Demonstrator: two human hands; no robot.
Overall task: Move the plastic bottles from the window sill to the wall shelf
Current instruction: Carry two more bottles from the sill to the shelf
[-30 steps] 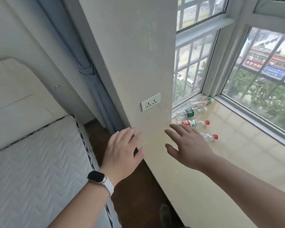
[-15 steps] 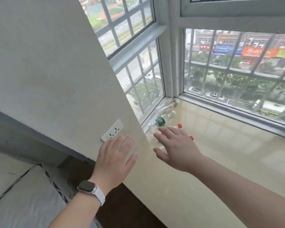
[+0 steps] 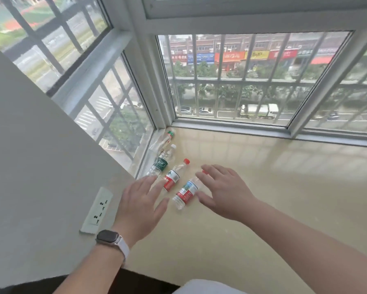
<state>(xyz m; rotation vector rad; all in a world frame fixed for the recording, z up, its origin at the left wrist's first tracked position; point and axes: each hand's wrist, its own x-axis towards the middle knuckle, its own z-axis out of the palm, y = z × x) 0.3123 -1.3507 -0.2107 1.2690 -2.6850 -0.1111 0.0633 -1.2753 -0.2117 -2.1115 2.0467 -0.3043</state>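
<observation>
Clearly nothing is held yet: the left hand point(image 3: 140, 200), low and centre-left in the frame, and the right hand point(image 3: 222, 192), just right of centre, both hang with fingers spread and straight over the window sill point(image 3: 263, 187). Four plastic bottles lie on their sides in a loose row at the middle of the frame, running up toward the corner of the window frame. The nearest bottle point(image 3: 186, 193), with a red and blue label, lies between the two hands; the right fingers reach over its neck end and hide most of its red cap, though whether they touch it I cannot tell. Just up and left of it lies the red-label bottle point(image 3: 173, 177), its base end by the left fingertips, then the green-label bottle point(image 3: 161, 163), and the clear bottle point(image 3: 162, 141) against the window frame. All look see-through and probably empty or nearly so, so I judge them very light, thin-walled and easy to dent, and, lying on a glossy sill, ready to roll or skid away at a sideways nudge. A wrap of fingers and thumb round the labelled middle should hold best, since the paper gives more grip than bare plastic; the stiff neck under the cap is a second choice. The wall shelf is not in view.
</observation>
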